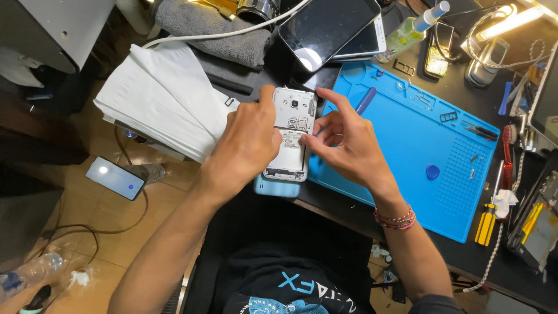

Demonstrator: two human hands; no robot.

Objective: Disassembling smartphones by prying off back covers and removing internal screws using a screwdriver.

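I see the left hand (250, 145) wrapped round the left edge of a white smartphone w/ its back cover off (292, 134), fingers clamped on it, thumb up along the top-left corner near the camera lens. Phone is held upright just above the desk edge, over the left border of the bright blue silicone repair mat (407, 145). Right hand (349, 145) sits on the phone's right side: fingers loosely curled and a bit apart, tips touching the right edge approx. mid-body; can't tell if it's really gripping. A beaded red bracelet (395, 219) is on that wrist.

Under the phone, a light-blue rounded cover piece (276, 187) pokes out below. Left of the hands, a stack of white folded paper sheets (165, 96). Above, two dark-screened phones stacked at an angle (331, 26) on the black desk, beside a grey folded cloth (215, 26). Blue guitar-pick-shaped pry tool (433, 171) lies on the mat; yellow-handled screwdriver (485, 221) just off its right edge.
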